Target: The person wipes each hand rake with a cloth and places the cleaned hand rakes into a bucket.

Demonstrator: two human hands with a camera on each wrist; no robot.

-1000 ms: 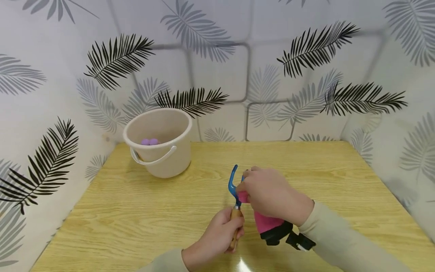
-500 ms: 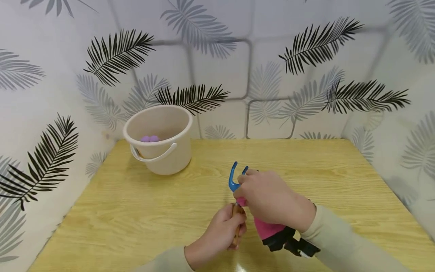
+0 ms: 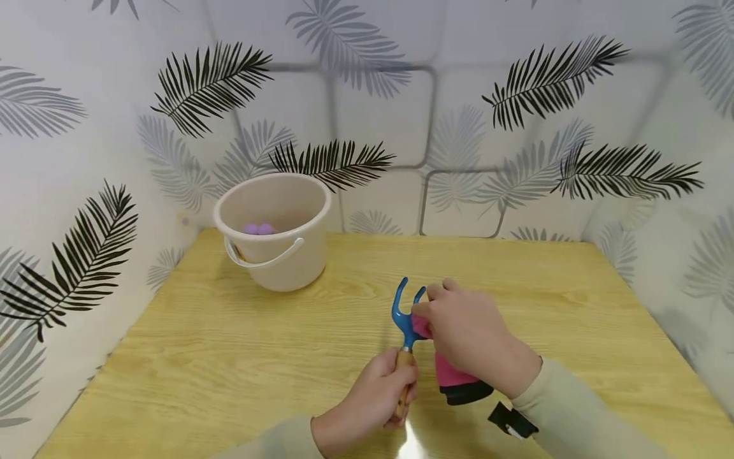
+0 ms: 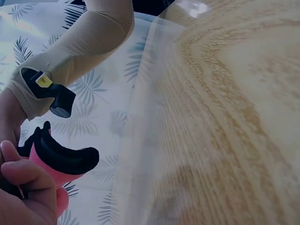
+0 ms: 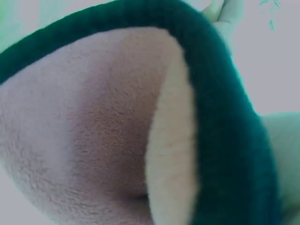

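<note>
My left hand [image 3: 369, 390] grips the wooden handle of a small hand cultivator [image 3: 404, 325], whose blue curved prongs point away from me. My right hand [image 3: 473, 338] holds a pink glove [image 3: 452, 371] with a black cuff, bunched against the cultivator's right-hand prongs. Part of the blue head is covered by the right hand and pink cloth. In the left wrist view the glove [image 4: 58, 161] hangs beside the left hand's fingers [image 4: 33, 180]. The right wrist view looks close into the glove's soft lining [image 5: 103, 122], framed by its dark cuff [image 5: 220, 136].
A cream bucket [image 3: 289, 268] with a white carrying handle stands at the back left of the wooden table [image 3: 246, 350]. Small round purple things [image 3: 259, 229] lie inside it. A leaf-patterned white sheet [image 3: 378, 108] rises behind and along the sides.
The right hand has shifted slightly right along with the glove, and more of the cultivator's blue neck shows. The left hand keeps its grip on the wooden handle.
</note>
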